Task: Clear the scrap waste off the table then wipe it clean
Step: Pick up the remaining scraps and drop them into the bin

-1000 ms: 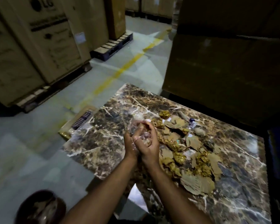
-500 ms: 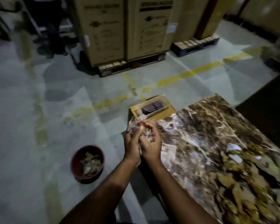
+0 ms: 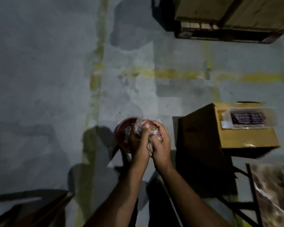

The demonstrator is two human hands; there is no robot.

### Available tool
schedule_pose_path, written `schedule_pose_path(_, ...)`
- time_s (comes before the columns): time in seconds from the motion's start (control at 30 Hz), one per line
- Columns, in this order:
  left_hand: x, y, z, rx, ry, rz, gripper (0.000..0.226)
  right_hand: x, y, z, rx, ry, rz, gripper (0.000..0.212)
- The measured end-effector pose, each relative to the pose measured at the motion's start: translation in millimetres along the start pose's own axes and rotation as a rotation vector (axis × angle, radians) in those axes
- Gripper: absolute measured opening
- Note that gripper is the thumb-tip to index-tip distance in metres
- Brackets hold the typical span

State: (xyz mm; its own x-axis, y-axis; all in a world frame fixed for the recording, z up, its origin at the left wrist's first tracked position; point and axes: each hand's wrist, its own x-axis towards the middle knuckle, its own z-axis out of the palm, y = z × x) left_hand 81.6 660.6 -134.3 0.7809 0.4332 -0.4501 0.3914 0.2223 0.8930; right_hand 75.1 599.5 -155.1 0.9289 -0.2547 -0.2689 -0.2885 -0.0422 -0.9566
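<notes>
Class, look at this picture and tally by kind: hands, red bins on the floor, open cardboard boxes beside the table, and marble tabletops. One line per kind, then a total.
Hands: 2, left hand and right hand, both clutching scrap waste
Red bin: 1
Open cardboard box: 1
Marble table: 1
Total: 5

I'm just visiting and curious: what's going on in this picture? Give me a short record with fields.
left hand: closed on scrap bundle
right hand: closed on the same bundle
scrap bundle: crumpled clear plastic and paper bits, held between both hands
red bucket: on the floor, below the hands, partly hidden
cardboard box: right of the hands
marble table: corner at lower right
lighting: dim, image blurred
</notes>
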Motion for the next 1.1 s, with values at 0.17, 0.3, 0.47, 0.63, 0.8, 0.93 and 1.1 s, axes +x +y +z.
schedule_pose_path(0.17,69,-112,-14,0.033,0.048,-0.121,0.053,45,128,19,-0.096,-0.141,0.108,0.050)
schedule_pose_path(0.3,123,-179,-15,0.059,0.017,-0.124,0.031,87,212,39,-0.090,-0.273,0.165,0.049)
schedule_pose_path(0.47,199,-268,-16,0.093,0.076,-0.253,0.028,139,287,70,-0.086,-0.390,0.198,0.045)
schedule_pose_path(0.63,261,-346,-18,0.267,-0.104,-0.208,0.064,182,360,76,-0.207,-0.407,0.201,0.068)
schedule_pose_path(0.8,286,-386,-40,0.608,-0.138,-0.083,0.086,209,407,58,-0.542,-0.566,0.224,0.099)
schedule_pose_path(0.93,278,-385,-51,0.898,-0.234,0.033,0.075,213,402,46,-0.624,-0.593,0.202,0.094)
schedule_pose_path(1.1,253,-342,-51,1.037,-0.300,0.085,0.067,199,357,40,-0.678,-0.658,0.202,0.081)
